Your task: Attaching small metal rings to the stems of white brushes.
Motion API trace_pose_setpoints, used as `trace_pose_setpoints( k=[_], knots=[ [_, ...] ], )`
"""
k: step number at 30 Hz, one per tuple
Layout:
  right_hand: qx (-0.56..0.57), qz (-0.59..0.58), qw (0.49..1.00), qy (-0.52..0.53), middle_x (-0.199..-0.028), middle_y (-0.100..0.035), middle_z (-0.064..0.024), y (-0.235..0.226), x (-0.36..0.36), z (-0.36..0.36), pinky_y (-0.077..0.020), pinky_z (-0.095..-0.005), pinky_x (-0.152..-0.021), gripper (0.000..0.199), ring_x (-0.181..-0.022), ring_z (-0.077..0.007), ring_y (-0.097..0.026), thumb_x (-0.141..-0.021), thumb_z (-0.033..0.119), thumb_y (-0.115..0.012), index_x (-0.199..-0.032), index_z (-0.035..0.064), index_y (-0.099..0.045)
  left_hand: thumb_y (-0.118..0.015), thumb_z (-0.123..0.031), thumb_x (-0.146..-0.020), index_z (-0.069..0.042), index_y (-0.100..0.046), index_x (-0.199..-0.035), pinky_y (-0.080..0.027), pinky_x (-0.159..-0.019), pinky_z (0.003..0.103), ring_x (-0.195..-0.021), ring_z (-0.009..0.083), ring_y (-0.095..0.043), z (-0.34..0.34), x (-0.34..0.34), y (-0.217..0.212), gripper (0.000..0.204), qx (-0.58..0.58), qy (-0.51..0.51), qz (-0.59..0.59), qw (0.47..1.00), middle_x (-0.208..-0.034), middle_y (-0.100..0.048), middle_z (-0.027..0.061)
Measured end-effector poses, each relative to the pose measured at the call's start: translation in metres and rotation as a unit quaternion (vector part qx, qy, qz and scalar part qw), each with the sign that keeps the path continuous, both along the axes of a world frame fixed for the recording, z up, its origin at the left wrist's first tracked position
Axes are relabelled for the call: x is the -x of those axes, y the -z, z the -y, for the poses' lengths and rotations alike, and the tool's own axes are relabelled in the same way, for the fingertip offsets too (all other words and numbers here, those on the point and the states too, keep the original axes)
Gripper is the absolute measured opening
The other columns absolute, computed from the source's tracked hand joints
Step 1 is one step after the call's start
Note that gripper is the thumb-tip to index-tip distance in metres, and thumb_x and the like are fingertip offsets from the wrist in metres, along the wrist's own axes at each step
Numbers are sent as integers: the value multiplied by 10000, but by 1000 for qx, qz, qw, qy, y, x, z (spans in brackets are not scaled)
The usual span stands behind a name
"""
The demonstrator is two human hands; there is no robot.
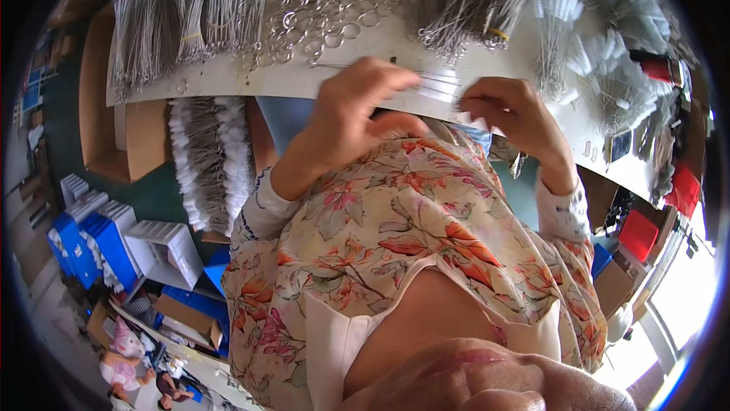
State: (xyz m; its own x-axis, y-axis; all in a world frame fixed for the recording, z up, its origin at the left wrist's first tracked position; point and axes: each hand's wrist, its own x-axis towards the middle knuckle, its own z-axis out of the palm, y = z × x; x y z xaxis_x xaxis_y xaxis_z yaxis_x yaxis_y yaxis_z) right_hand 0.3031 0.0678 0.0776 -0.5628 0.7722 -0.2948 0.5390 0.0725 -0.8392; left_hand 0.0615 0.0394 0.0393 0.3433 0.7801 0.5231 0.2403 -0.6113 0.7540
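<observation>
My left hand (357, 107) is over the table's near edge, its thumb and fingers apart with nothing seen between them. Across from it, my right hand (506, 107) has its fingertips pinched together. A small whitish bit shows at those fingertips, too blurred to name. Between the hands, a few thin wire brushes (439, 90) with white bristles lie on the tabletop, their wire stems running left behind my left hand. Beyond my left hand spreads a heap of metal split rings (323, 27).
Bundles of wire brushes (194, 15) cover the table's (281, 80) far left, with more bundles (487, 8) at right. Brushes also hang below the left edge (209, 160). A cardboard box (144, 137), white and blue crates (163, 251) and red bins (639, 234) stand around.
</observation>
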Motion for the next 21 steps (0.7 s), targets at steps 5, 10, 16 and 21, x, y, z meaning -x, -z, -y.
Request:
trace_pose_setpoints(
  k=[5, 10, 16, 21],
  knots=[
    [-296, 403, 866, -1, -846, -655, -62, 43, -42, 9, -483, -334, -573, 111, -681, -251, -625, -845, 150, -570, -856, 70, -647, -646, -206, -825, -36, -610, -903, -432, -485, 269, -535, 137, -557, 3, 68, 31, 191, 181, -344, -153, 909, -667, -585, 41],
    [-226, -57, 972, 41, -744, -609, -92, 28, 50, 5, -476, -263, -566, 66, -625, -192, -597, -795, 24, -627, -856, 3, -642, -614, -162, -853, -21, -566, -794, -458, -508, 276, -594, 107, -600, -2, 75, 49, 160, 68, -294, -257, 918, -699, -607, 44],
    [-315, -108, 943, -8, -735, -605, -105, 28, 117, -7, -485, -334, -581, 66, -639, -271, -599, -761, 79, -654, -792, 24, -635, -565, 22, -835, 28, -564, -820, -568, -704, 279, -810, 109, -610, -10, 69, -13, 16, 309, -79, 225, 921, -992, -617, 101],
    [-107, -194, 975, -32, -715, -613, -55, 11, 111, -14, -450, -272, -537, 83, -576, -157, -562, -792, 94, -645, -851, 37, -654, -540, 33, -850, 3, -639, -997, -559, -727, 271, -878, 142, -621, -10, 88, -41, 179, 251, 8, 138, 958, -1068, -594, 129]
  ],
)
